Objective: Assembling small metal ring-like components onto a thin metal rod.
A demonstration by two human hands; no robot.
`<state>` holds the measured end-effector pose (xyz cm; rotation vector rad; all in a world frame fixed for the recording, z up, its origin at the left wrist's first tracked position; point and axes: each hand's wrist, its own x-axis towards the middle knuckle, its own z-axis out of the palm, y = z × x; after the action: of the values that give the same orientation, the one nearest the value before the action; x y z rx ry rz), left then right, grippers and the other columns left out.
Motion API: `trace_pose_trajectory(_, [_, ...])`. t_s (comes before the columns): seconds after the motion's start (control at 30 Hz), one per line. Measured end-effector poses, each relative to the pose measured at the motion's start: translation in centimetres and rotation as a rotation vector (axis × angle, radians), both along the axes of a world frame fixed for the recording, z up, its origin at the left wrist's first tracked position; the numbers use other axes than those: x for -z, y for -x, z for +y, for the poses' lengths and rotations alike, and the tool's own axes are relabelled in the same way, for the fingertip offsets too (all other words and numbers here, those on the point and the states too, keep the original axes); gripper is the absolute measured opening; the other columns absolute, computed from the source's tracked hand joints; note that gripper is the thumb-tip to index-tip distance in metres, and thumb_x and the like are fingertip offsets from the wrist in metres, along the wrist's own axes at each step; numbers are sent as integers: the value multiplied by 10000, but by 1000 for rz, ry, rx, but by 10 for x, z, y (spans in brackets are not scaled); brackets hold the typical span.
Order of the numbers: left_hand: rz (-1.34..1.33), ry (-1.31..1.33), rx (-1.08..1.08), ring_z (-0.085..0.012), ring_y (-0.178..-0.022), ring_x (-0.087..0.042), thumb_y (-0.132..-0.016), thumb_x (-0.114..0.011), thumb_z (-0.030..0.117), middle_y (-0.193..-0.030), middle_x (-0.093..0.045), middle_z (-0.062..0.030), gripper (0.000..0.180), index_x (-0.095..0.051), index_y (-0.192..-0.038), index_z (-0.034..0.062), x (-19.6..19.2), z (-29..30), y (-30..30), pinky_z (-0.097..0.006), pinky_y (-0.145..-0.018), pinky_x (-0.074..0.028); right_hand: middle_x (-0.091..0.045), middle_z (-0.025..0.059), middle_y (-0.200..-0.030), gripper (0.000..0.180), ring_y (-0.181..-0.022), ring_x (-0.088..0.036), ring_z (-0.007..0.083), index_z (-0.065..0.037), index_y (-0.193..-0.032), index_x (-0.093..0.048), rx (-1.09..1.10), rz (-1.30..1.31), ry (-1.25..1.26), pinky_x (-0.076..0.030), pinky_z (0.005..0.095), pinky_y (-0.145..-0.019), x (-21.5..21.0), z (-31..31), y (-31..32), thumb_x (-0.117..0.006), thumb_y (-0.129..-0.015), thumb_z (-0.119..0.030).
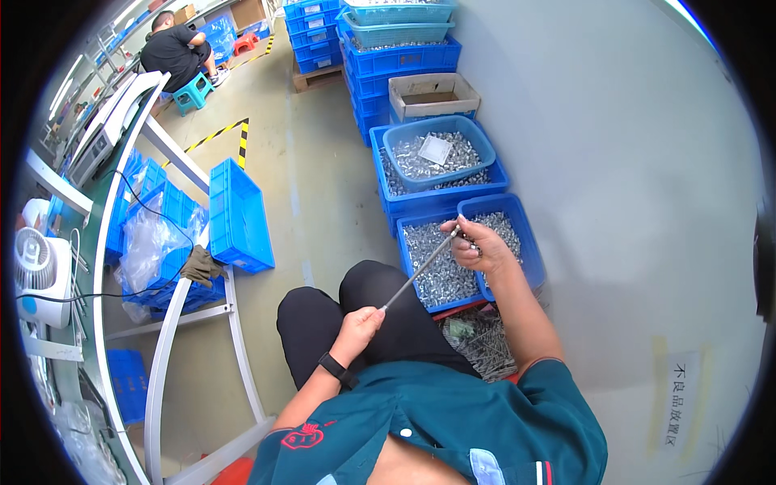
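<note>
A thin grey metal rod [420, 272] slants across above my lap. My left hand [360, 331] is closed around its lower end. At the upper end, my right hand [482, 245] pinches the tip, where a small shiny piece shows; more small metal pieces show against its fingers. Just under the right hand, small silvery metal parts [440, 271] fill two blue bins, one with its rim [402, 246] to the left, the other with its wall [529, 255] to the right. Below them lie many long metal rods [485, 343], partly hidden by my right arm.
Farther off, a blue basket [489, 153] of metal parts, a cardboard box [434, 99] and stacked blue crates [315, 36] line the wall. To the left are a workbench frame [162, 356], a blue crate [241, 218] and a white fan [40, 267]. A person [174, 52] sits far back.
</note>
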<state>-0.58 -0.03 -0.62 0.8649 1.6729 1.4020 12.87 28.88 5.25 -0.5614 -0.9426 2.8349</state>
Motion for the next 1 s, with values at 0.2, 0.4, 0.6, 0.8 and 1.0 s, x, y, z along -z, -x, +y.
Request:
trace_pose_trajectory(0.2, [-430,130,64,-10,-449,-292,-923,-513,290,-540,-357,82,337,-473,-645,103,-11,4,-4,-188,-409,-225,-425,-20,-577,290,-405,-347,40,-13,-889,-596,266,-196,-364,-240,180,-345,-7,-9,6,-563,-894,-301])
trace_pose_trajectory(0.4, [-618,184,106,-16,-387,-222,-927,-493,298,-498,-301,86,316,-448,-668,122,-15,1,-7,-190,-367,-163,-427,-21,-564,275,-404,-359,48,-13,-836,-613,359,-184,-413,-240,195,-347,0,-17,6,-563,-895,-277])
trace_pose_trajectory(0.6, [-514,171,87,-17,-386,-224,-925,-491,311,-493,-295,86,327,-440,-663,121,-14,4,-12,-193,-364,-164,-434,-20,-575,253,-411,-363,51,-4,-907,-614,257,-210,-399,-249,195,-356,-1,-15,0,-554,-899,-250])
trace_pose_trajectory(0.8, [-513,209,26,-21,-365,-230,-919,-496,350,-481,-298,82,363,-429,-646,120,-21,29,-13,-199,-344,-163,-446,-17,-618,250,-441,-368,47,9,-1011,-587,156,-235,-428,-242,178,-361,10,-42,13,-507,-923,-211])
trace_pose_trajectory(1.0, [-593,238,9,-21,-355,-201,-926,-479,349,-474,-283,82,346,-418,-668,126,-32,47,-13,-201,-344,-135,-426,-30,-568,265,-420,-334,39,17,-1009,-600,-77,-318,-436,-225,184,-356,20,-86,19,-524,-910,-217])
